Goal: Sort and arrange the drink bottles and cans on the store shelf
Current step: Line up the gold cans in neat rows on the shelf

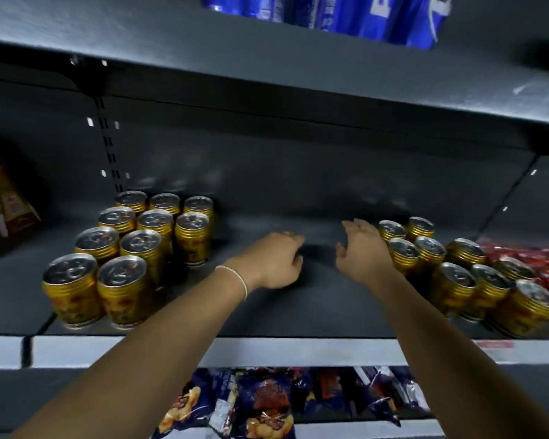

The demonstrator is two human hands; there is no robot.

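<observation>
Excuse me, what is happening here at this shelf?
A person is arranging gold drink cans on a store shelf. The left group and the right group stand apart. Both hands reach into the gap between them: the left hand, fingers loosely curled, holds nothing; the right hand is open beside the right group.

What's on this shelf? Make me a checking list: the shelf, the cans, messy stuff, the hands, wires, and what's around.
Surface: dark grey shelf, with a bare strip in the middle.
Job's things: left group of gold cans, upright in rows; right group of gold cans, upright and looser.
Clutter: nothing seen.
Hands: left hand over the bare strip, fingers bent down, nothing seen in it; right hand open beside the right group.
Cables: nothing seen.
Surroundings: blue packs above; snack bags below; red packets far right.
</observation>
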